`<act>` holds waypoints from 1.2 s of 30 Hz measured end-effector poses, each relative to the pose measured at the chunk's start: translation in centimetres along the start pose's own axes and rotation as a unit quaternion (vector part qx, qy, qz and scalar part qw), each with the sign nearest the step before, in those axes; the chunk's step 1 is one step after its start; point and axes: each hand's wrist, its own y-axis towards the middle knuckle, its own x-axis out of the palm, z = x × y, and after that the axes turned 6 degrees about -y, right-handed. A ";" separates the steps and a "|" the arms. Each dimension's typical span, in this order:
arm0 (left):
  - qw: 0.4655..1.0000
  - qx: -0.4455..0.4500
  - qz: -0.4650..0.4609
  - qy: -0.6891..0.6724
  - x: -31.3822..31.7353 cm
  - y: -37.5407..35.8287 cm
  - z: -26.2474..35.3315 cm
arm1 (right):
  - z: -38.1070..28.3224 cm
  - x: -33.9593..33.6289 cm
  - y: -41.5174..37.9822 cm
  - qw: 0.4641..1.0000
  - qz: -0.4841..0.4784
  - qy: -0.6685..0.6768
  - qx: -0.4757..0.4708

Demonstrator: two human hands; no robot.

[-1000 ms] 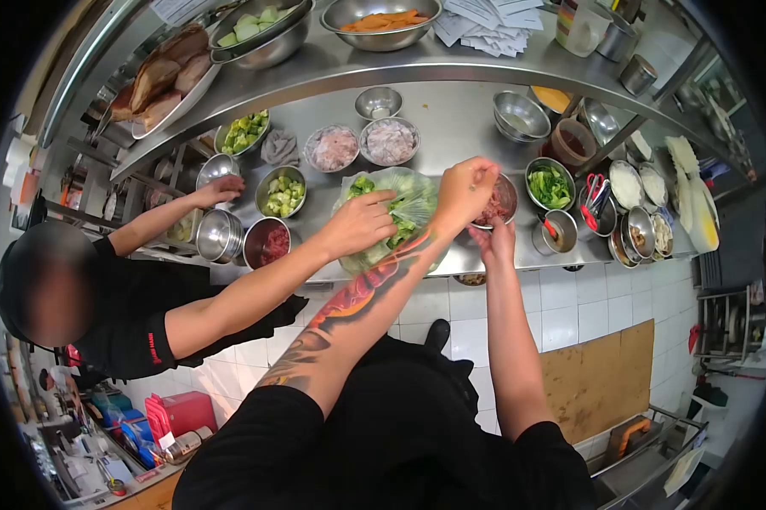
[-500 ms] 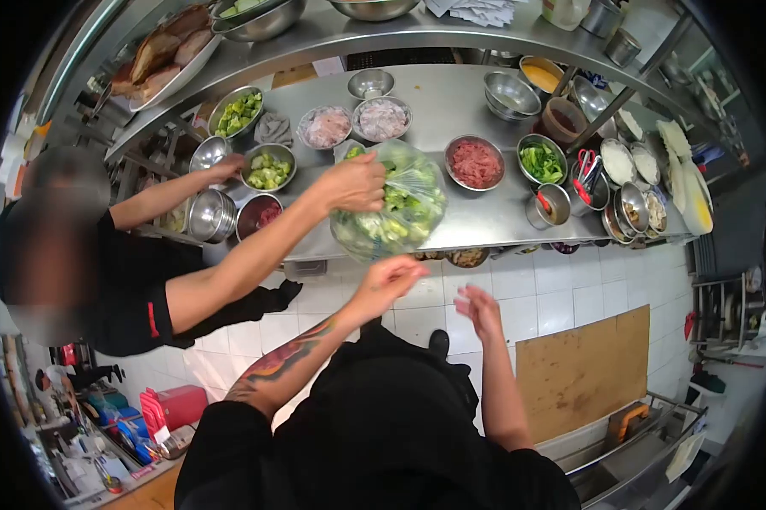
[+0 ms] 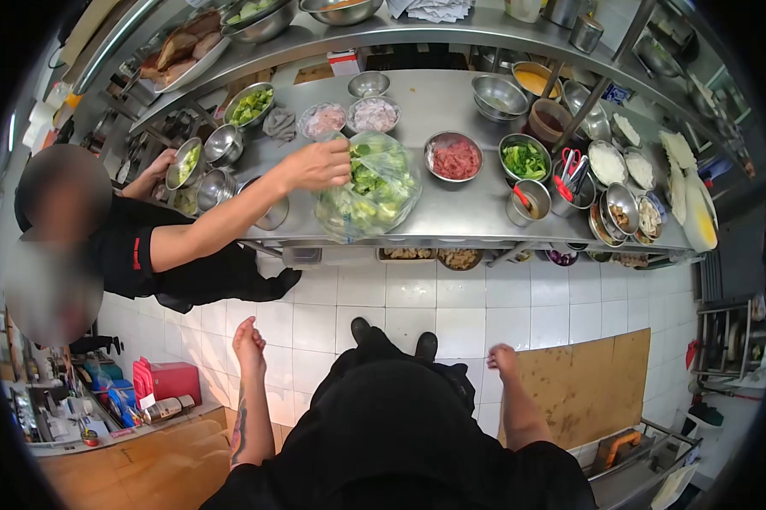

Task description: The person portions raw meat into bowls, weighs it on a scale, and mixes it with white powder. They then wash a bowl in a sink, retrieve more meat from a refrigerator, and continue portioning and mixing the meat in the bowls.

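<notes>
My left hand (image 3: 249, 347) hangs over the tiled floor at left of my body, its fingers curled in, and nothing shows in it. On the other side, my right hand (image 3: 503, 360) is loosely closed beside a brown board, also with nothing visible in it. Both are well back from the steel counter (image 3: 451, 217). At the counter's front edge sits a clear plastic bag (image 3: 370, 191) full of chopped green vegetables. A co-worker's hand (image 3: 322, 164) grips the bag's top. The co-worker's other hand (image 3: 158, 166) holds a metal bowl of greens (image 3: 184, 163).
Bowls of raw red meat (image 3: 455, 158), pale meat (image 3: 374, 114) and leafy greens (image 3: 523, 159) stand on the counter. A steel pot of utensils (image 3: 573, 194) is at right. The brown board (image 3: 583, 387) lies low to my right. The co-worker stands at left.
My hands have drawn back from near the bag and spread apart to my sides. The bag has shifted slightly left and down onto the counter. The co-worker's far hand has pulled the greens bowl left.
</notes>
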 end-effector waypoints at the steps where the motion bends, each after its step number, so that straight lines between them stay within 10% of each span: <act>1: 1.000 0.012 0.012 -0.005 -0.9 0.0 0.4 | -1.3 1.6 1.4 0.998 -0.041 0.012 -0.039; 10: 0.998 0.032 0.052 -0.025 -4.7 -0.1 1.8 | -20.1 16.9 -0.5 0.951 -0.199 -0.008 -0.238; 24: 0.991 -0.019 0.135 -0.016 -9.9 -1.4 0.9 | -23.8 23.8 -4.3 0.922 -0.274 0.011 -0.274; 36: 0.972 0.029 0.210 -0.097 -23.7 6.4 4.8 | -35.6 45.2 -6.6 0.883 -0.271 -0.116 -0.365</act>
